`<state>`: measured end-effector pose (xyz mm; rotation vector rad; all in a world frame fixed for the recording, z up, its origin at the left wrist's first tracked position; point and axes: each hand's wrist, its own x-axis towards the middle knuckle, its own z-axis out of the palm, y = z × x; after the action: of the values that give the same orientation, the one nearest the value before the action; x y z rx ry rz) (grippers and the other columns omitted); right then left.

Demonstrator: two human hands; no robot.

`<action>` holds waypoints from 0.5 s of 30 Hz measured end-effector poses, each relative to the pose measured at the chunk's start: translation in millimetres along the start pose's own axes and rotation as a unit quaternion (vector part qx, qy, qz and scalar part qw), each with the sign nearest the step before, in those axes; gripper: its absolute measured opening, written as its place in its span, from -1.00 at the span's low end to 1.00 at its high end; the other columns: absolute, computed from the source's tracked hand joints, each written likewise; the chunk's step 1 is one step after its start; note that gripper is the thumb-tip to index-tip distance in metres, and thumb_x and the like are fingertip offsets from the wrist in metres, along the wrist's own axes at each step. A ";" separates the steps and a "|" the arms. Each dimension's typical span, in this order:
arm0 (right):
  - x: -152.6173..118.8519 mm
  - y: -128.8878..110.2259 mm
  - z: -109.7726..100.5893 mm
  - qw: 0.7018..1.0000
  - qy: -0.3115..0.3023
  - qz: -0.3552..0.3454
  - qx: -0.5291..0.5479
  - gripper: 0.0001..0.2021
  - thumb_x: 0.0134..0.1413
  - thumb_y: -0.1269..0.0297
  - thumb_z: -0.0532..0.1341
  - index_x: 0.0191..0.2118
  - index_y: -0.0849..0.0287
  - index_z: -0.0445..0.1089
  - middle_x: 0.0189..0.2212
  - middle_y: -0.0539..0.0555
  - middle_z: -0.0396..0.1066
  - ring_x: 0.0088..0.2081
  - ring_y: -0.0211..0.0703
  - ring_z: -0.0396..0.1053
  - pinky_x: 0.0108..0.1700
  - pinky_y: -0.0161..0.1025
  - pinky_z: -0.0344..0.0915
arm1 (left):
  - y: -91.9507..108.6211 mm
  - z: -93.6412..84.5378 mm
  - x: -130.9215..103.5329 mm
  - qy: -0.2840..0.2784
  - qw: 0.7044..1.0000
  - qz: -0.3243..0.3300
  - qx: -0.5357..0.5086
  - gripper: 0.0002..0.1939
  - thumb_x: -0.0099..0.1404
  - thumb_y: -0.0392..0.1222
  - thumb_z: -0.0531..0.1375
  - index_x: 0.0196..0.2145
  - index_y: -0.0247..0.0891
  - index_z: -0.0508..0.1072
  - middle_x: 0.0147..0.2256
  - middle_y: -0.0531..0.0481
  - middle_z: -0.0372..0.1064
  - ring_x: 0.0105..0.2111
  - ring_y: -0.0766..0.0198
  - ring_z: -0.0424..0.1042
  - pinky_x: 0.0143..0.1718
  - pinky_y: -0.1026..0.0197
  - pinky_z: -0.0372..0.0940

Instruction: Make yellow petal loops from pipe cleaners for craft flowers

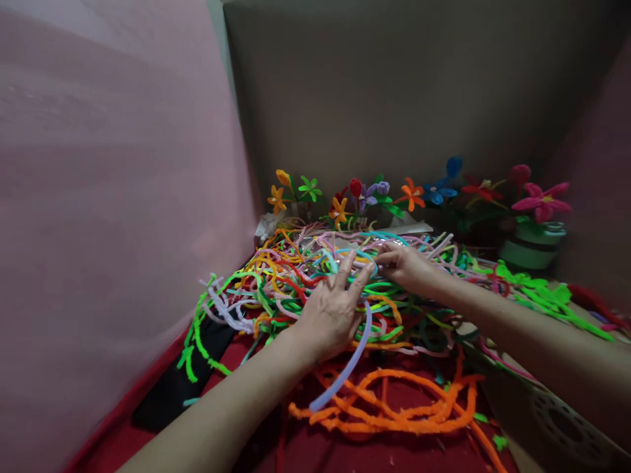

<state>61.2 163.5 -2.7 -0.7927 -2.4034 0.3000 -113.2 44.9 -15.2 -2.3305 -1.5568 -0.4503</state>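
A tangled heap of fuzzy pipe cleaners in many colours lies in front of me. My left hand rests palm down over its middle, two fingers stretched out and apart, the rest partly hidden. A lavender pipe cleaner curves out from beside that hand down toward me. Near the left fingertips lies a pale aqua pipe cleaner. Just to the right, my right hand has its fingers pinched together at a light blue pipe cleaner; the exact grip is partly hidden.
Finished pipe cleaner flowers stand along the back, with a pale green round container at right. Loose orange pipe cleaners lie on the red cloth. A black flat object is at left, beside the pink wall.
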 end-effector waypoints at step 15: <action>30.7 -17.3 -8.4 0.986 -0.052 0.151 -0.052 -0.70 -0.08 0.48 0.07 -0.24 0.27 0.49 -0.35 0.06 0.47 -0.35 -0.24 0.34 -0.32 -0.40 0.20 | -3.7 15.7 2.7 -0.005 0.995 0.081 0.062 -0.55 0.32 -0.19 -0.11 0.12 -0.35 0.21 0.10 -0.14 0.22 -0.07 0.04 0.26 -0.05 0.00 0.15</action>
<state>38.0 168.4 24.6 -1.2208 -2.4068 0.3432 -114.2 55.0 -27.9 -2.3430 -1.3450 -0.2948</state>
